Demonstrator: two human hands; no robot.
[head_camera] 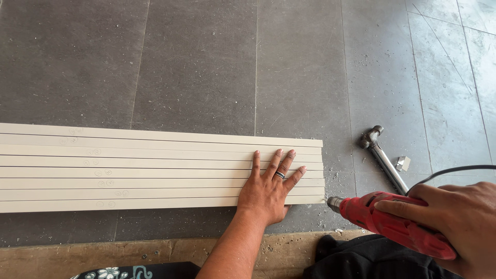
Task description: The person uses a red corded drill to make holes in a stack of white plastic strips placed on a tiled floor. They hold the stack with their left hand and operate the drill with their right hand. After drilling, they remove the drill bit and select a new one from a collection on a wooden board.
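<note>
The cream strips [155, 170] lie side by side on the grey tiled floor [206, 62], their long axis running left to right, cut ends lined up at the right. Your left hand [268, 188] lies flat on them near those ends, fingers spread and pointing far, gripping nothing. Just right of the nearest strip's end sits the chuck of the red drill [392, 222], its long axis pointing left toward that end, close but apart. Your right hand [454, 222] is wrapped around the drill's body. Farther right, a hammer [385, 160] lies on the floor, with a small metal piece [402, 163] beside it.
</note>
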